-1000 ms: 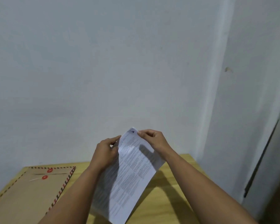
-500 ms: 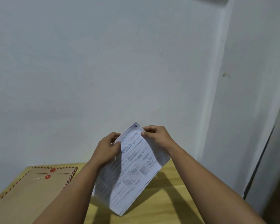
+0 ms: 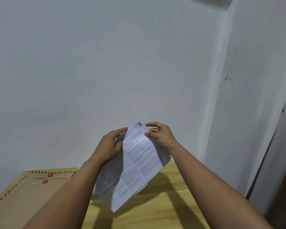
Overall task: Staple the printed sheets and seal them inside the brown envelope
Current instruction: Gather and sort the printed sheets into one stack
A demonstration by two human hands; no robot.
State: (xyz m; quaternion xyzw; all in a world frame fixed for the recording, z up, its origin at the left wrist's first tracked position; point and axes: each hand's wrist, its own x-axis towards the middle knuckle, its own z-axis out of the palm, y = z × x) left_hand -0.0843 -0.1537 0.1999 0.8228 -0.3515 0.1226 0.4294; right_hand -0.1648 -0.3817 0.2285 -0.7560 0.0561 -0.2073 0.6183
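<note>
I hold the printed sheets (image 3: 134,164) up in the air above the wooden table (image 3: 157,205), tilted with their top corner pointing away from me. My left hand (image 3: 108,146) grips their left edge near the top. My right hand (image 3: 160,135) pinches the top right corner between thumb and fingers. The sheets fan slightly apart at the lower right edge. The brown envelope (image 3: 21,194) lies flat on the table at the left, with a red-striped border and two red string-tie discs near its far end. My left forearm covers part of it. No stapler is in view.
A plain white wall stands close behind the table. A wall corner and a dark door edge (image 3: 261,166) run down the right side, just past the table's right edge.
Both hands have lifted the sheets a little higher and farther from me, and the view has tilted so more of the table shows. The envelope has not moved.
</note>
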